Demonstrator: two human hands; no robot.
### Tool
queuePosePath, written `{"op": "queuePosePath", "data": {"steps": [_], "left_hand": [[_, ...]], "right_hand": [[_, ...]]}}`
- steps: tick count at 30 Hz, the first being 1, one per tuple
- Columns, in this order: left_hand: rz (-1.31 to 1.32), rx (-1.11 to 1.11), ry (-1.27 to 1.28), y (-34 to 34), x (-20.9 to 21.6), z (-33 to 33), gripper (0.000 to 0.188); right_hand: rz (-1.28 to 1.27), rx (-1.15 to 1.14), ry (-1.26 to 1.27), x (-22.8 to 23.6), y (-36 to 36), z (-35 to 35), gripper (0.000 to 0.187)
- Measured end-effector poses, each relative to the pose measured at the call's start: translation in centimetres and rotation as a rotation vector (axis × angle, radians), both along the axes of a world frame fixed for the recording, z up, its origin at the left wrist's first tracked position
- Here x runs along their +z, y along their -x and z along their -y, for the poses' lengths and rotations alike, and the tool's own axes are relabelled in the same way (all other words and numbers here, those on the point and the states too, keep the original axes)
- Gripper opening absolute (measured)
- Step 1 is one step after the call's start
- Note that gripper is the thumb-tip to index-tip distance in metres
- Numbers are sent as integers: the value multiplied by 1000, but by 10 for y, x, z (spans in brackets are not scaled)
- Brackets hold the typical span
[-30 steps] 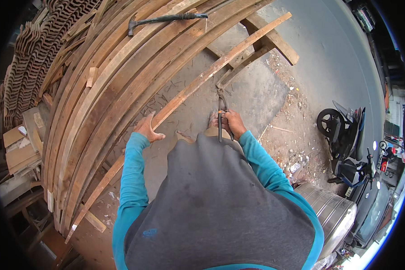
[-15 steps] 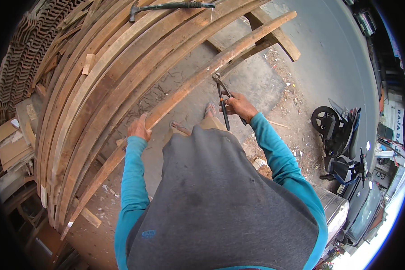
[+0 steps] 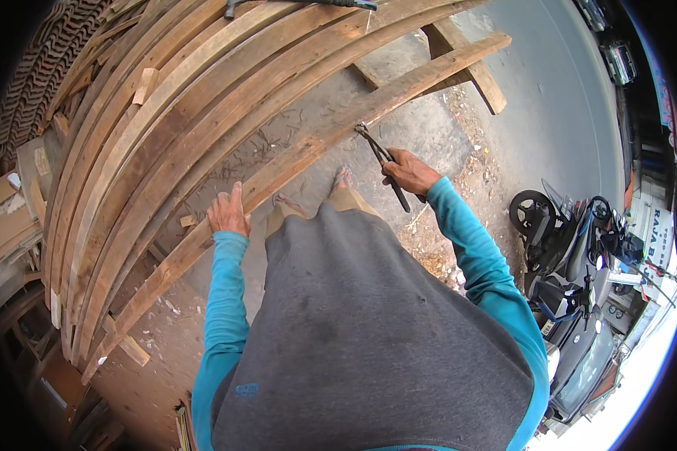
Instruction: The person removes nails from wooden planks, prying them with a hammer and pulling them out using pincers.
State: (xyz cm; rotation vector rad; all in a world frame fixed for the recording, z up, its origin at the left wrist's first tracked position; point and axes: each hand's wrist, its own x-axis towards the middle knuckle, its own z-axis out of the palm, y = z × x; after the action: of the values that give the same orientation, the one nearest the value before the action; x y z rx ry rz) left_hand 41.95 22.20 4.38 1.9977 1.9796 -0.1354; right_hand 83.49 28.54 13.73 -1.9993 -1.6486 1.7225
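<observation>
A long wooden beam [image 3: 297, 161] runs slantwise in front of me, from lower left to upper right. My left hand [image 3: 229, 213] grips it left of the middle, its fingers over the wood. In my right hand [image 3: 411, 172] is a pair of dark metal pincers [image 3: 378, 150], the handles close together. The pincers' head is at the beam's near edge, apparently touching it. Whether a nail sits in the jaws is too small to tell.
Several more long beams [image 3: 158, 150] lie side by side at the left, with a hammer [image 3: 331, 2] across them at the top edge. A wooden crosspiece [image 3: 478, 79] supports the beam's far right end. Roof tiles [image 3: 37, 83] are stacked far left; motorbikes [image 3: 553, 225] stand at right.
The pincers' handles have come closer together in my right hand. The left hand's fingers have shifted on the beam, which now shows a wider face. The whole view has moved slightly.
</observation>
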Motion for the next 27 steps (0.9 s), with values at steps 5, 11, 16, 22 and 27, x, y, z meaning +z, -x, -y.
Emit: {"op": "queuePosePath", "data": {"steps": [5, 11, 16, 22, 27], "left_hand": [[-25, 16, -9, -2, 4, 0, 86], [34, 11, 117, 4, 8, -17, 85], [159, 41, 479, 23, 12, -55, 78], [108, -46, 415, 17, 21, -57, 71], [31, -22, 238, 12, 12, -38, 73]], "right_hand": [[-104, -65, 92, 3, -6, -7, 24], [155, -14, -190, -58, 2, 21, 37], [168, -165, -399, -114, 34, 29, 32], [-259, -424, -117, -98, 38, 43, 27], [-460, -362, 127, -48, 17, 31, 36]]}}
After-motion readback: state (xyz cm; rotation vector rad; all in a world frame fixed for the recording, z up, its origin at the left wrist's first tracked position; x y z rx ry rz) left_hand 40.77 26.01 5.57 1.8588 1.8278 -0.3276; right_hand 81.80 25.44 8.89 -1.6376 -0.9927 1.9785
